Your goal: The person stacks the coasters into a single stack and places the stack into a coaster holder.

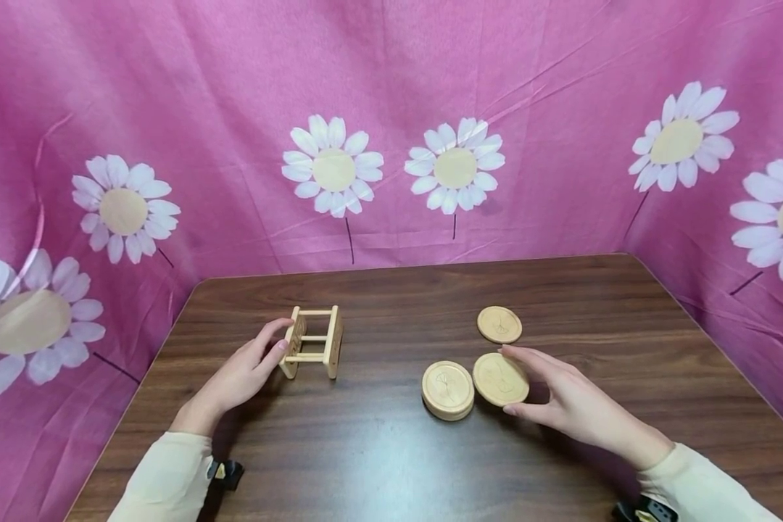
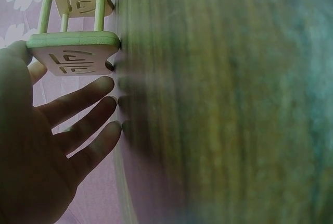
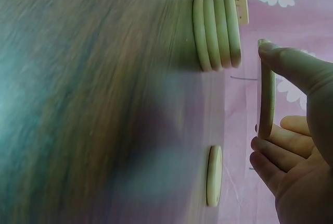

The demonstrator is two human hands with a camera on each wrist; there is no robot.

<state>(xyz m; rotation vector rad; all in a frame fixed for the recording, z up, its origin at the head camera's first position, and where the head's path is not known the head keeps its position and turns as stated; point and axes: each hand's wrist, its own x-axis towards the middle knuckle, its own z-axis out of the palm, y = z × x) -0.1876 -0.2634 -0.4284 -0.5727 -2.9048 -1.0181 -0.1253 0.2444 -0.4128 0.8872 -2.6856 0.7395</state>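
Note:
My left hand is at the left end panel of a small wooden coaster holder, thumb and index finger touching its upper edge. In the left wrist view the other fingers spread out straight beside the panel, which has cut-out patterns. My right hand holds a round wooden coaster by its rim, thumb on one side and fingers opposite. The right wrist view shows this coaster edge-on, raised above the table. Just left of it stands a stack of several like coasters.
A single coaster lies flat on the brown wooden table, behind the held one. Pink cloth with white daisies hangs along the table's back and sides. The holder stands left of the stack, with tabletop between them.

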